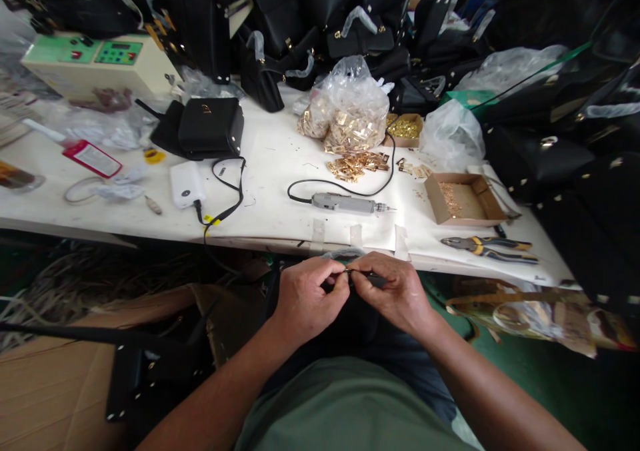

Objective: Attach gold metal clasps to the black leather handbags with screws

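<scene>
Closest to you, just below the bench edge & over your lap, both hands meet. Your left hand (307, 298) & right hand (395, 294) are closed narrow, thumb & forefinger tips pinching the same thin dark strip (369, 278). It lies straight btwn the two hands, long axis running left-right across you, w/ more of it poking out on the right-hand side. Neither hand is clearly nearer; they share it at the middle, where there's a small metal glint, too small to tell what. The strip looks matte, slim & stiff-ish. A bit of clear film sits just above the fingertips. At lower left is a brown cardboard box (55, 384). On the white bench (280, 164), the near right edge has pliers (493, 248) w/ yellow-black grips, lying left-right. Centre is a grey pen-shaped power tool (345, 203), corded, w/ its tip pointing right. To its right is a shallow cardboard tray (463, 199) of small bits. On the left is a white power bank (186, 184) w/ a cable. Further back are loose gold fittings (357, 164), shiny & flat, a crinkly clear bag (347, 108) of the same, & a small black boxy bag (210, 128). At far left is a cream control box (100, 61) w/ a green panel, & along the back are heaped black handbags (320, 8).
</scene>
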`<control>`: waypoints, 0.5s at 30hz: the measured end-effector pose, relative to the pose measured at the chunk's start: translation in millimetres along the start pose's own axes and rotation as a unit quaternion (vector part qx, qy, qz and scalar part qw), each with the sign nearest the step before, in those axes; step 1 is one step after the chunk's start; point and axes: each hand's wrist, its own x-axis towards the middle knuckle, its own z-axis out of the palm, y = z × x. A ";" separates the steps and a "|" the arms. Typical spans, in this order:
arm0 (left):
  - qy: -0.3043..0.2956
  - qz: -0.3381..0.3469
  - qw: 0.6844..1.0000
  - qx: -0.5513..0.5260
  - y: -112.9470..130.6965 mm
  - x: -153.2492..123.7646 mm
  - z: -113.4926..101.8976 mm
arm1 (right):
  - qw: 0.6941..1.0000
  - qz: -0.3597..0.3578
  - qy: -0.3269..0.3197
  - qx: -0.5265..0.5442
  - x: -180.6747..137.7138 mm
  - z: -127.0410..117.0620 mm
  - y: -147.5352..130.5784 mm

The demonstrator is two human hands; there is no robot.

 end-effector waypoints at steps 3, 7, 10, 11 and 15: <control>-0.001 0.008 1.000 0.004 0.2 -0.4 0.1 | 1.000 -0.007 0.002 -0.005 0.6 0.2 0.0; -0.026 0.011 1.000 0.003 0.1 3.0 -2.2 | 1.000 0.003 0.019 -0.024 1.4 0.6 4.1; -0.086 0.017 0.996 -0.003 -2.0 9.8 -9.6 | 0.999 0.043 0.024 -0.018 3.2 -1.5 8.3; -0.110 0.021 0.994 -0.004 -3.0 12.6 -12.5 | 0.998 0.058 0.024 -0.009 4.3 -2.6 9.2; -0.151 0.022 0.988 0.003 -5.6 22.3 -18.8 | 0.994 0.101 0.020 0.036 11.7 -6.9 9.2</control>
